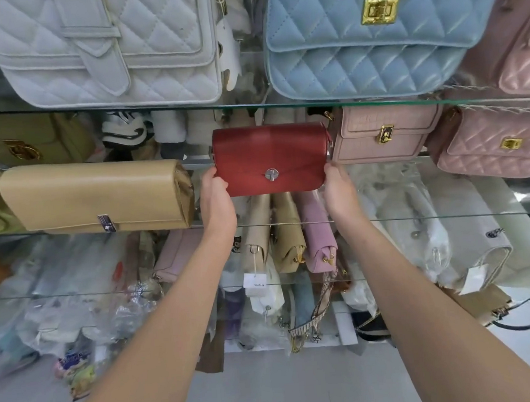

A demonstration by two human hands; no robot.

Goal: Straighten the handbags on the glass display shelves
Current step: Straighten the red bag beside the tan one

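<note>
1. The red handbag (271, 159) sits at the middle of the view, on or just above the middle glass shelf (433, 217). I cannot tell whether its base touches the glass. It faces front and looks level.
2. The left hand (216, 198) grips the bag's lower corner at 8 o'clock, with the thumb on the front face and the fingers hidden behind. The right hand (340, 188) clamps the opposite corner at 4 o'clock in the same way.
3. Neighbours, read from the red bag:
   - a long tan clutch (95, 195) lies at 9 o'clock, near but apart from it;
   - a pale pink bag with a gold clasp (382, 134) stands at 3 o'clock, just beside it;
   - a white quilted bag (102, 45) is at 11 o'clock on the shelf above;
   - a blue quilted bag (368, 34) is at 1 o'clock on that same shelf.
4. Handling, as a judgement:
   - The bag is small and its flap keeps a crisp outline, so it is probably light and fairly stiff.
   - The smooth skin looks a little slippery, and it may show fingermarks.
5. Where to hold:
   - The 2 side edges or lower corners, as now, give the best control over twist.
   - Keep off the silver round clasp (271, 174) at 6 o'clock on the flap, which could pop open.
6. The main risks are knocking the pink bag while sliding right and setting the bag down hard on the glass.
</note>
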